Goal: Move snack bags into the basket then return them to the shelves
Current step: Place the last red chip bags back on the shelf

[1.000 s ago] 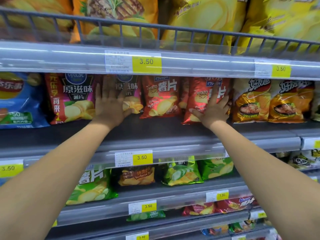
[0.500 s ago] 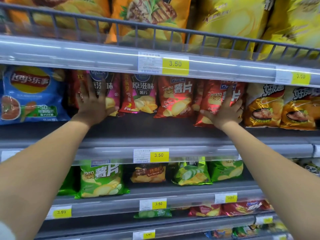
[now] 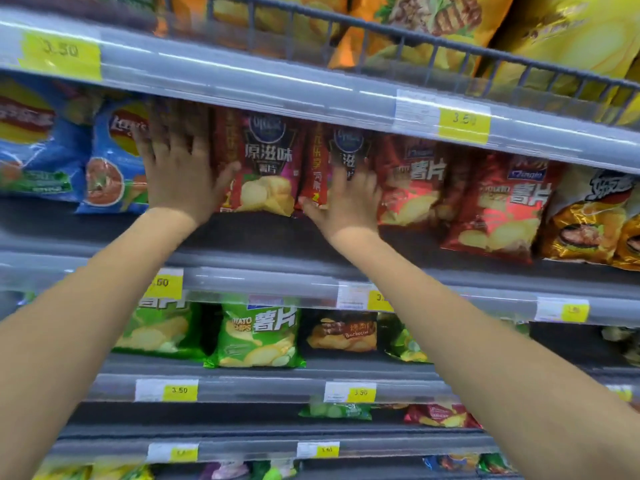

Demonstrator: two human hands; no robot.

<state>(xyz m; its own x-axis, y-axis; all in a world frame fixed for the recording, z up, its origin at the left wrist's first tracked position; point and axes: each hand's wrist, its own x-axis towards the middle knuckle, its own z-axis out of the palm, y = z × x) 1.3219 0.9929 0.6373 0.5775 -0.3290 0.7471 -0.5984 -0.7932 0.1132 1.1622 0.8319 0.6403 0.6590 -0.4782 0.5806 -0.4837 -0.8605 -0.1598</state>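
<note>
Two red-purple chip bags stand upright side by side on the middle shelf [image 3: 263,237]. The first red-purple bag [image 3: 266,168] is just right of the left fingers, and its left edge is touched by the left thumb. The second red-purple bag [image 3: 317,168] sits under the right fingers.

Left hand [image 3: 176,168]: fingers straight and spread apart, laid flat where the first bag meets the blue bag [image 3: 110,161]. The fingertips reach up under the shelf edge and are blurred.

Right hand [image 3: 346,199]: fingers straight and fairly close together, pressed flat on the second bag's front, thumb splayed left at the bag's bottom corner. Neither hand grips anything.

Right of the right fingers are two red potato-chip bags [image 3: 502,209], then a gold bag [image 3: 588,223]. Above the fingers are a price tag [image 3: 464,123], a wire rail [image 3: 415,39] and yellow bags [image 3: 571,36]. Below the wrists are a green chip bag [image 3: 258,336] and a barbecue bag [image 3: 341,332].
</note>
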